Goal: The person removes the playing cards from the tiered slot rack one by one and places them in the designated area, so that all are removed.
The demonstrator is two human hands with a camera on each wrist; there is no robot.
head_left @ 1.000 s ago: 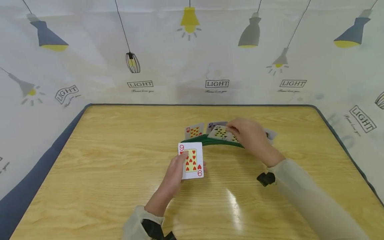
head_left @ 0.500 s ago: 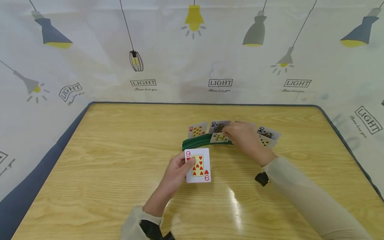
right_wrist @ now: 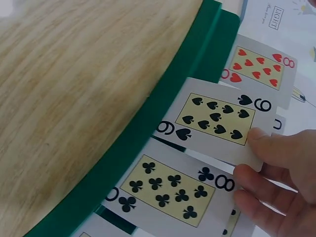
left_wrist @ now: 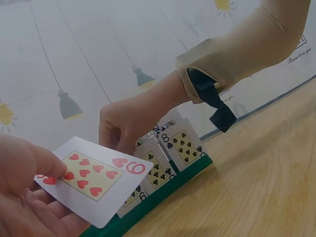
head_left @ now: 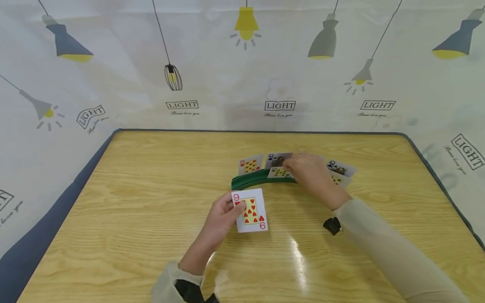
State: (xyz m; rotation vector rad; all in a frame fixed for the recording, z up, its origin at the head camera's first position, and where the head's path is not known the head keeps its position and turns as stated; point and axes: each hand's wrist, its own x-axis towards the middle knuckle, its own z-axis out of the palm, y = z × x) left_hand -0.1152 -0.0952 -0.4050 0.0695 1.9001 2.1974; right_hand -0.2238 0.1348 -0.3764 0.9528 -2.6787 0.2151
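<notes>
My left hand [head_left: 221,219] holds a nine of hearts [head_left: 253,214] face up, thumb on its front; the card stays in front of the holder's left end. Beyond it curves a green card holder [head_left: 246,181] with playing cards upright in two rows. My right hand [head_left: 312,174] pinches the upper edge of a nine of spades [right_wrist: 216,118], whose lower edge is at the holder's front slot. Beside that card stands an eight of clubs [right_wrist: 168,185], close to the right fingers. In the left wrist view an eight of spades [left_wrist: 185,146] stands at the holder's far end.
Behind stand an eight of hearts [head_left: 251,165] at the left and a queen [head_left: 337,167] at the right. My right hand covers part of the back row. The holder stands on a wooden table [head_left: 151,202], with a lamp-printed backdrop [head_left: 212,63] behind.
The nine of spades went from tilted above the holder down to its front slot, my right hand still on it. My left hand with the nine of hearts shifted slightly toward me.
</notes>
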